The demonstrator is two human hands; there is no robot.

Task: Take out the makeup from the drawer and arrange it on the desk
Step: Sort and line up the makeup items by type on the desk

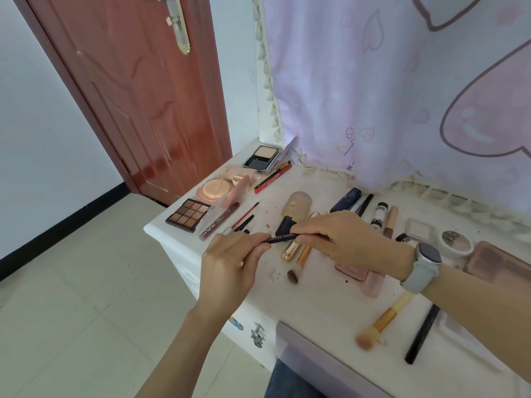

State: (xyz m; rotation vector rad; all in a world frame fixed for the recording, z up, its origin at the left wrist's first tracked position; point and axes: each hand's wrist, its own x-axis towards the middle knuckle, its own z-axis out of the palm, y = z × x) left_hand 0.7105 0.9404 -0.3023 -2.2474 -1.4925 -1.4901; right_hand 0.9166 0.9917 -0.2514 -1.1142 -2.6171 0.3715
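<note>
Both hands hold one slim dark blue makeup pencil (280, 238) above the white desk (316, 297). The left hand (230, 262) pinches its left end, the right hand (339, 239) pinches its right end. At eleven o'clock lies a brown eyeshadow palette (188, 215).

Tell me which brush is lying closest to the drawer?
The yellow-handled brush with peach bristles, lying nearest the desk's front edge; the small brown-tipped brush lies farther back.

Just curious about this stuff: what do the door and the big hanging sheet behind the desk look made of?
Door: looks like reddish-brown wood or wood veneer under glossy varnish, with light reflecting off its carved panels. Hanging sheet: thin soft fabric, matte, printed with pink hearts, with a tasselled edge.
</note>
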